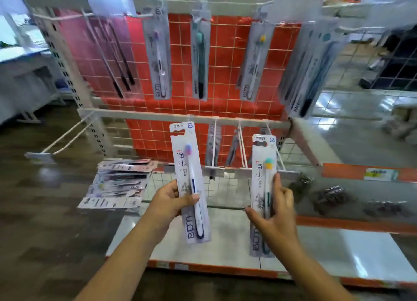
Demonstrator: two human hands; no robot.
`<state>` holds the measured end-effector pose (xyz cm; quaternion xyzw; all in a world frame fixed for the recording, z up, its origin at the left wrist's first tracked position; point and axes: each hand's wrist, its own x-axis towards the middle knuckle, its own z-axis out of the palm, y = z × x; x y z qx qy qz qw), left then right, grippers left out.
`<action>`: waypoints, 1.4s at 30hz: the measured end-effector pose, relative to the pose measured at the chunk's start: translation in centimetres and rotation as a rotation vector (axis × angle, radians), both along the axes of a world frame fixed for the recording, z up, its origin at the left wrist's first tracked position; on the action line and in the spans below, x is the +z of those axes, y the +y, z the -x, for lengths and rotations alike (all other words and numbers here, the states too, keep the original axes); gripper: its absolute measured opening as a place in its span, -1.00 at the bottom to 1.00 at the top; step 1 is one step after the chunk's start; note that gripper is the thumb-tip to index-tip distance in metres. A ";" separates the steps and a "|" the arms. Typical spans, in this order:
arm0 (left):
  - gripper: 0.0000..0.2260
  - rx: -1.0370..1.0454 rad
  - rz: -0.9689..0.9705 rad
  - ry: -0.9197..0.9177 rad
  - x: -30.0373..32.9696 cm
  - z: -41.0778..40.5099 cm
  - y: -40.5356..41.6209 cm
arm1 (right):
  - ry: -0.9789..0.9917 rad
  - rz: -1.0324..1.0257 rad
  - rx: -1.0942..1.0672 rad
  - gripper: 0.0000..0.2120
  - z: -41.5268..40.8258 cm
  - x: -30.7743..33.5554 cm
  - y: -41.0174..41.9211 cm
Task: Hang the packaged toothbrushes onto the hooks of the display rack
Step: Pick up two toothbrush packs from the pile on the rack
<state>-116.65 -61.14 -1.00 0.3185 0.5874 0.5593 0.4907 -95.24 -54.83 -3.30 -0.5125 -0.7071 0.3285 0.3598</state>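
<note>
Between the two raised hands and the rack, two packaged toothbrushes are held upright. A pack with a purple-headed brush (pixel 190 183) is gripped low down by the left hand (pixel 171 201), thumb laid across its front. A pack with a teal-and-yellow brush (pixel 264 188) is pinched by the right hand (pixel 274 212) — fingers at its right edge, thumb at its left. Just above both packs runs the lower rail (pixel 185 117) with its white hooks (pixel 242 147), some already carrying packs. Higher up, more packs (pixel 158 59) hang before the red grid panel (pixel 225 75). Left of the left hand, a loose pile of packs (pixel 117 183) lies on the shelf (pixel 225 237) — dark, blurred items are seen right of the right hand.
</note>
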 end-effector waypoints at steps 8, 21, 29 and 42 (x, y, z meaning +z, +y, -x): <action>-0.78 0.058 -0.010 0.016 1.2 1.3 -3.4 | 0.036 -0.036 0.035 -0.06 1.3 1.4 -2.3; -0.77 0.051 -0.039 0.006 1.4 1.7 -5.2 | 0.068 -0.059 0.031 -0.04 1.3 1.4 -4.5; -0.79 -0.001 0.018 -0.010 -1.6 -0.1 -4.7 | 0.047 0.002 -0.026 -0.06 -1.1 -1.3 -5.4; -0.82 0.016 0.170 -0.027 -5.8 -4.8 -4.2 | 0.045 0.236 -0.056 -0.03 -5.0 -4.5 -5.6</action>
